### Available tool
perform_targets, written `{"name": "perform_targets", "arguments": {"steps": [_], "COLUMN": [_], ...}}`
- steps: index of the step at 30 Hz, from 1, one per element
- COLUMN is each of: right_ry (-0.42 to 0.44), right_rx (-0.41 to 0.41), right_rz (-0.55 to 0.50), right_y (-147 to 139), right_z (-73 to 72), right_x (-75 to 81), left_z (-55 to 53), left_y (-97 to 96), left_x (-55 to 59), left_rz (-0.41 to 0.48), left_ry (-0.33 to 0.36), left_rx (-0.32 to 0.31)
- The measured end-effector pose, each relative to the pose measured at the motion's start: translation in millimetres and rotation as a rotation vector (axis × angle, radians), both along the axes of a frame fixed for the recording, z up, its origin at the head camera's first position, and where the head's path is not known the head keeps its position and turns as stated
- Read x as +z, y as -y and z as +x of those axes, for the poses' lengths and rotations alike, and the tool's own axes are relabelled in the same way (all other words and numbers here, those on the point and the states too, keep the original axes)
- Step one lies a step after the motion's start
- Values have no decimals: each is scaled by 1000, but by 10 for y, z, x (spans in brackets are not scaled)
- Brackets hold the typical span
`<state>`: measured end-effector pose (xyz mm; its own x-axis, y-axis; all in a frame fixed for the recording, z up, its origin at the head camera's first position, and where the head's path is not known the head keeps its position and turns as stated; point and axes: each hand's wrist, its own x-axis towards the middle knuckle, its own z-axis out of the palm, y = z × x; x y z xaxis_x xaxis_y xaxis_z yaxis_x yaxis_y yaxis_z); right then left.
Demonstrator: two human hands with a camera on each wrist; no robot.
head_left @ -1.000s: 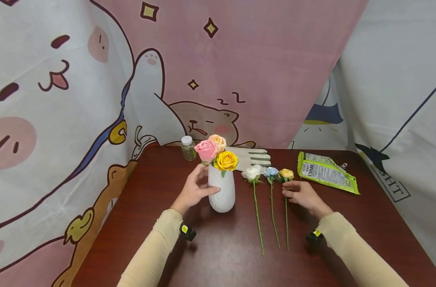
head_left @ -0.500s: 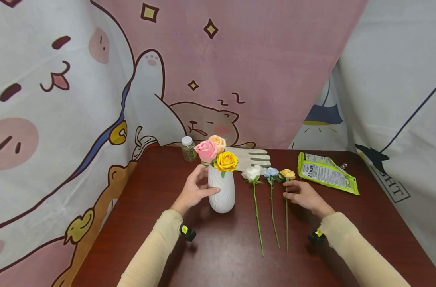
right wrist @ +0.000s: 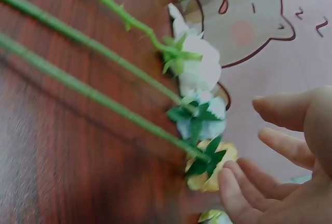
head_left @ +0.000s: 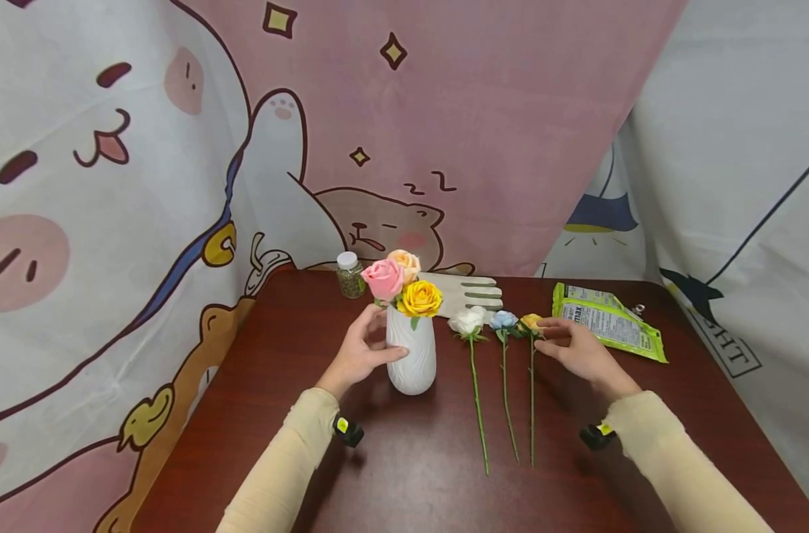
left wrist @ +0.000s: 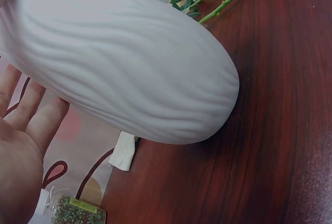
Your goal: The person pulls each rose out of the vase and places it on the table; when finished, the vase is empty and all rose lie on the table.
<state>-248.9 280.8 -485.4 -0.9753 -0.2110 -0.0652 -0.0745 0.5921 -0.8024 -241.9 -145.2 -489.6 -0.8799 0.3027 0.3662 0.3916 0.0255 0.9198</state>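
Observation:
My left hand (head_left: 357,355) holds the white ribbed vase (head_left: 412,366), thumb in front and fingers round the far side. The vase stands upright and carries a pink rose (head_left: 383,279), a peach rose (head_left: 406,264) and a yellow rose (head_left: 420,299). To its right a white rose (head_left: 468,320), a blue flower (head_left: 503,320) and a yellow-orange flower (head_left: 531,322) lie side by side, stems toward me. My right hand (head_left: 582,357), fingers loosely spread, is at the yellow-orange bloom; in the right wrist view its fingertips (right wrist: 228,182) appear to touch the petals.
A jar (head_left: 350,276) with a white lid stands behind the vase on the left. A white glove (head_left: 457,290) lies behind the blooms. The green packet (head_left: 607,322) lies at the back right. Printed cloth (head_left: 497,133) encloses the dark wooden table (head_left: 437,481).
My right hand has shifted slightly right and up, off the yellow-orange flower's stem and beside its bloom. My left hand and the vase have stayed still.

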Motion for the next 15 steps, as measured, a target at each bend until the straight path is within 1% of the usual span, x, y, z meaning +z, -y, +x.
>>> {"name": "perform_targets", "arguments": {"steps": [4, 7, 12, 15], "right_ry": [-96, -137, -152, -150], "right_rx": [0, 2, 32, 67], "right_rz": [-42, -79, -164, -213], "right_y": [88, 194, 433, 585], "right_z": [28, 46, 58, 61], "right_x": [122, 201, 336, 419], "left_z": [7, 9, 10, 18], "left_y": [2, 5, 7, 4], "left_x": [8, 8, 14, 26], "left_rz": [-4, -10, -18, -16], "left_ry": [7, 9, 10, 17], "left_rx": [2, 3, 5, 4]}}
